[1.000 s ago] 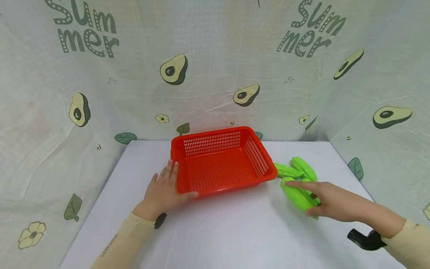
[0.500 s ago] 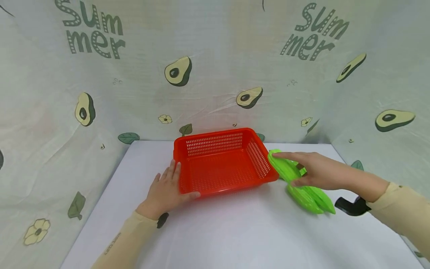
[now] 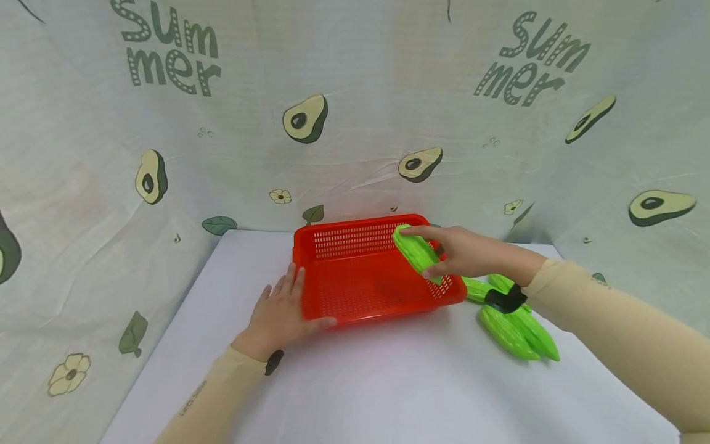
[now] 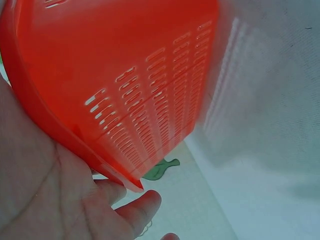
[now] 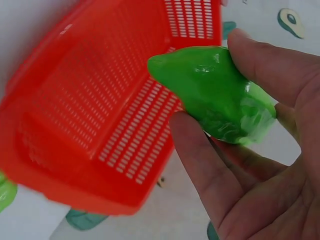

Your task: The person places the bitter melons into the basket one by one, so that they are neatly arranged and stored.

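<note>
My right hand [image 3: 463, 251] pinches a green ridged gourd [image 3: 415, 251] between thumb and fingers, above the right part of the red plastic basket [image 3: 355, 320]. In the right wrist view the gourd [image 5: 210, 90] looks glossy, with a tapered tip pointing toward the basket [image 5: 125, 165]. At the basket's left front corner, my left hand [image 3: 280, 320] rests on the rim with fingers spread and extended. From the left wrist view, the basket's rim [image 4: 65, 135] lies against that palm. Nothing lies on the visible part of the basket's floor.
More green gourds [image 3: 507, 333] lie in a small pile right of the basket, partly under the right forearm. The basket stands on a white table [image 3: 388, 388]. A printed cloth [image 3: 355, 123] hangs behind and at both sides.
My right hand has picked the gourd up from the pile and carried it left, over the basket. The left hand keeps its place on the rim. The head view has shifted slightly.
</note>
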